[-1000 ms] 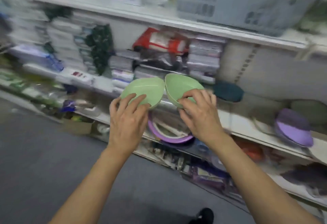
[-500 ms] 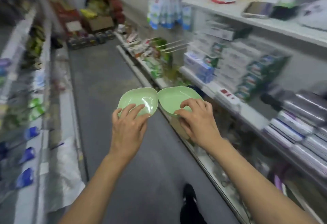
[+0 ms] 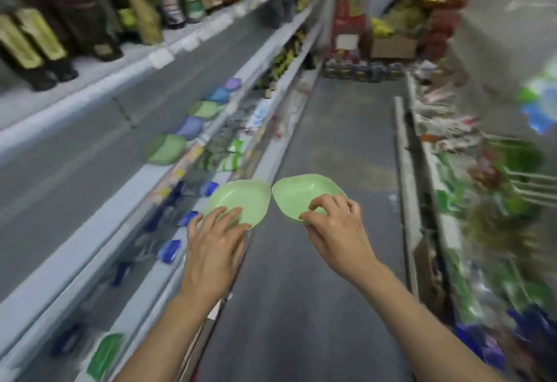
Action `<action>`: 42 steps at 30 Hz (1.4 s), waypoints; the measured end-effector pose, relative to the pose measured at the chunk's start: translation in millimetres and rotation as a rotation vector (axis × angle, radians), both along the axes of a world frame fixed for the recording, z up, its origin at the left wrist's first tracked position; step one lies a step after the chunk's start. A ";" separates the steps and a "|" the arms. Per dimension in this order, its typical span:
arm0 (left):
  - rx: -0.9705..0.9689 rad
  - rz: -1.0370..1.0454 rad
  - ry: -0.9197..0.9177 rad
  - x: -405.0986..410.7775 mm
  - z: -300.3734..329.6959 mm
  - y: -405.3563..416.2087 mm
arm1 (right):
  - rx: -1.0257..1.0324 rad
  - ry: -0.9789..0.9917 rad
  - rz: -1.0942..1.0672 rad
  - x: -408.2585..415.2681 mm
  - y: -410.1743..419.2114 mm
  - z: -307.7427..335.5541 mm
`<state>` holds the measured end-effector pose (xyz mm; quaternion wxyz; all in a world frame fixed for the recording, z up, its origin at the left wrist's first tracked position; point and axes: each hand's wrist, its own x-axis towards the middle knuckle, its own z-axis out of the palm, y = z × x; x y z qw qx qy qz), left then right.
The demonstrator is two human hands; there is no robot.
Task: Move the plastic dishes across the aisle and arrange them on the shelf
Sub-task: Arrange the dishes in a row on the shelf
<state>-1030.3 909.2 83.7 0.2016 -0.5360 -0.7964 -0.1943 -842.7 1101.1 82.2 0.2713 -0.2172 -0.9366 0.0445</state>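
Observation:
I carry two light green plastic dishes side by side above the aisle floor. My left hand (image 3: 215,243) holds the near rim of the left green dish (image 3: 244,197), fingers lying over its edge. My right hand (image 3: 337,227) pinches the near rim of the right green dish (image 3: 301,193), fingertips curled inside it. The two dishes almost touch at their inner corners. On the left, a grey shelf (image 3: 99,176) holds a row of plastic dishes: a green one (image 3: 167,149), a blue one (image 3: 191,126), another green one (image 3: 206,109) and more behind.
Bottles (image 3: 36,46) stand on the upper left shelf. Lower left shelves carry blue and green packets (image 3: 171,250). Packaged goods on hooks (image 3: 512,176) line the right side. A cardboard box (image 3: 393,46) and stacked goods close the aisle's far end. The grey floor (image 3: 331,140) runs between.
The view has swung left, from the right-hand shelves to straight down the aisle with the left shelf in sight. Both hands keep the same hold on the green dishes.

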 end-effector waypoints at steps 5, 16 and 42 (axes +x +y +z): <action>-0.007 0.219 -0.052 -76.8 -6.0 26.4 | 0.015 -0.063 0.192 -107.6 61.6 -6.2; -0.033 0.373 -0.065 -266.7 -29.0 162.8 | 0.022 -0.080 0.321 -328.4 218.3 -12.8; -0.153 1.111 -0.099 -425.6 -51.1 388.7 | -0.028 -0.051 0.965 -649.8 470.3 -37.7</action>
